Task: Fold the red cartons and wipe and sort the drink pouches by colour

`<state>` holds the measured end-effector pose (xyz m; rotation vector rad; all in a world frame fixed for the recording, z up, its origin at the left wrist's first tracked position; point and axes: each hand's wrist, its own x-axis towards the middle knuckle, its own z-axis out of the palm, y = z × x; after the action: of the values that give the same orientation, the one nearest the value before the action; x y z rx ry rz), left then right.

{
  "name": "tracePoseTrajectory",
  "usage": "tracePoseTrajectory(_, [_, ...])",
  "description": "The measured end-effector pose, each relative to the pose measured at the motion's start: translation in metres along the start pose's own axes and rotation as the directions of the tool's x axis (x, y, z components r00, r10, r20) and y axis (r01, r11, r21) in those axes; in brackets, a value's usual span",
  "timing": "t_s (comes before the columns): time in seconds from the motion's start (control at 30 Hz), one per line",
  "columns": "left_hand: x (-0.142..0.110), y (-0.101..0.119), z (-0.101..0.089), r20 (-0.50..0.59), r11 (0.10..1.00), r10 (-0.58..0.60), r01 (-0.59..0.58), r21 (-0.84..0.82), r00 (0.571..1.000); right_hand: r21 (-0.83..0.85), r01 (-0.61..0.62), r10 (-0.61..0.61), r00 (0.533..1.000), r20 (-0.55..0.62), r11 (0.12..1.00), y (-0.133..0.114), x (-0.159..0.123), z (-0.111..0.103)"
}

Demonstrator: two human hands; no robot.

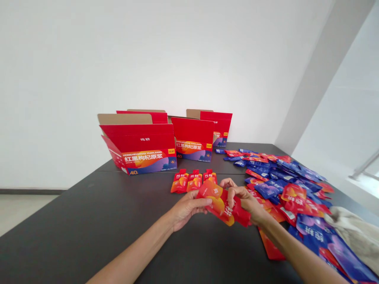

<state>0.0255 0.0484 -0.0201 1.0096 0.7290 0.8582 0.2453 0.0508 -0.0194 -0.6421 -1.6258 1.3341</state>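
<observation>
Between both hands, above the dark table, is a red pouch [217,199] with orange and yellow fruit shapes and white lettering; it lies tilted. My left hand [188,207] pinches its left end, thumb on top. My right hand [241,199] grips the other end with bent fingers; part of the pouch is hidden under them. Just behind the hands, three red pouches [194,181] lie side by side in a row. To the right of my right hand spreads a heap of red and blue pouches [269,187], some of them beneath my right forearm.
Several open red cartons stand at the back: a large one [148,152] at left, another carton [192,140] in the middle, one more [220,128] behind. A beige cloth [355,230] lies at the right edge of the black table [118,213]. A white wall [177,51] rises behind.
</observation>
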Motion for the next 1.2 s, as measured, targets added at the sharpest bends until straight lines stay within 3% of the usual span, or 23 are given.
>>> tracePoseTrajectory(0.1, [-0.006,0.001,0.009,0.015,0.999,0.002,-0.002,0.035,1.0,0.081,-0.083,0.077,0.994,0.074,0.993,-0.005,0.001,-0.006])
tracePoseTrajectory(0.23, [-0.006,-0.003,0.015,-0.101,0.991,0.118,-0.111,0.075,0.988,0.245,-0.143,0.152,0.988,-0.018,0.959,-0.004,0.003,-0.002])
tracePoseTrajectory(0.37, [-0.004,-0.012,0.016,-0.327,0.949,0.315,-0.284,0.138,0.891,0.352,-0.191,0.241,0.965,-0.104,0.916,0.008,0.001,0.016])
tracePoseTrajectory(0.43, [-0.006,-0.016,0.02,-0.373,0.932,0.36,-0.316,0.175,0.855,0.346,-0.17,0.239,0.957,-0.166,0.923,0.013,-0.001,0.027])
tracePoseTrajectory(0.47, [-0.009,-0.017,0.022,-0.364,0.931,0.361,-0.313,0.186,0.858,0.333,-0.145,0.222,0.953,-0.204,0.932,0.015,-0.002,0.032])
tracePoseTrajectory(0.53, [-0.014,-0.018,0.028,-0.279,0.942,0.32,-0.272,0.195,0.906,0.303,-0.093,0.176,0.949,-0.261,0.949,0.014,-0.003,0.038])
tracePoseTrajectory(0.6, [-0.017,-0.016,0.032,-0.148,0.955,0.252,-0.221,0.2,0.956,0.283,-0.067,0.145,0.953,-0.266,0.957,0.01,-0.003,0.04])
tracePoseTrajectory(0.67, [-0.018,-0.014,0.034,-0.054,0.957,0.219,-0.204,0.207,0.974,0.268,-0.075,0.139,0.964,-0.227,0.96,0.004,-0.004,0.041])
tracePoseTrajectory(0.73, [-0.017,-0.014,0.035,-0.049,0.951,0.241,-0.225,0.211,0.969,0.232,-0.094,0.137,0.975,-0.176,0.968,0.0,-0.005,0.043])
tracePoseTrajectory(0.93, [-0.014,-0.023,0.036,-0.169,0.921,0.344,-0.296,0.253,0.924,0.061,-0.076,0.083,0.99,-0.112,0.995,0.0,-0.01,0.054])
tracePoseTrajectory(1.2, [-0.013,-0.026,0.034,-0.154,0.854,0.425,-0.339,0.395,0.892,0.078,-0.086,0.101,0.971,-0.217,0.993,0.007,-0.007,0.058])
